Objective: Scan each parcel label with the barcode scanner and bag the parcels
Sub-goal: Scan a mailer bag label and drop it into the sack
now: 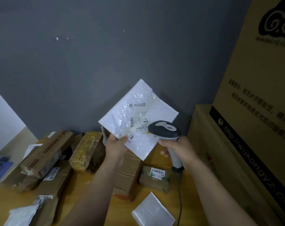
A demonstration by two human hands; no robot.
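Head view: left grip pinches white parcel, right grip holds scanner above cartons.

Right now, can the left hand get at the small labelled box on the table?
Probably not yet: the left hand grips the mailer, so it is occupied. The box itself lies uncovered on the table, close below.

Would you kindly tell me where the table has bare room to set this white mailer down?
Bare wood shows between the central brown box and the flat white packet, and a strip between the scanner cable and the stacked cartons. The left side is crowded with brown parcels.
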